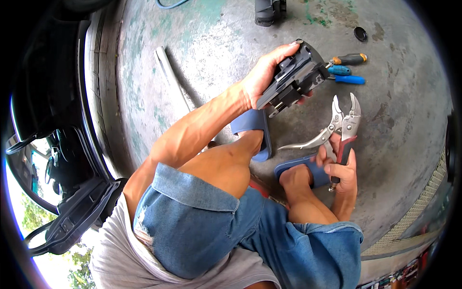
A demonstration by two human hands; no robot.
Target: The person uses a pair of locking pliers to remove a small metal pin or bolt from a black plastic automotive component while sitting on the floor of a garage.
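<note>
My left hand [260, 79] is wrapped round a black plastic part [299, 72], held up above the floor. The part is blocky with a tapered end, and a short metal pin sticks out near its lower side. What it belongs to I cannot tell. Lower and to the right, my right hand [344, 176] grips a pair of locking pliers [347, 126] by the handle with the dark red and black sleeve. The plier jaws point up and stand apart with nothing between them; the bare metal lever swings out to the left. The pliers and the part are not touching.
On the concrete floor beyond the part lie an orange-and-black-handled tool [351, 59] and blue-handled tools [350, 79]. Farther off are a black round cap [360, 33] and a black case-like object [268, 13]. A metal bar [168, 72] lies left, beside a dark vehicle [53, 82].
</note>
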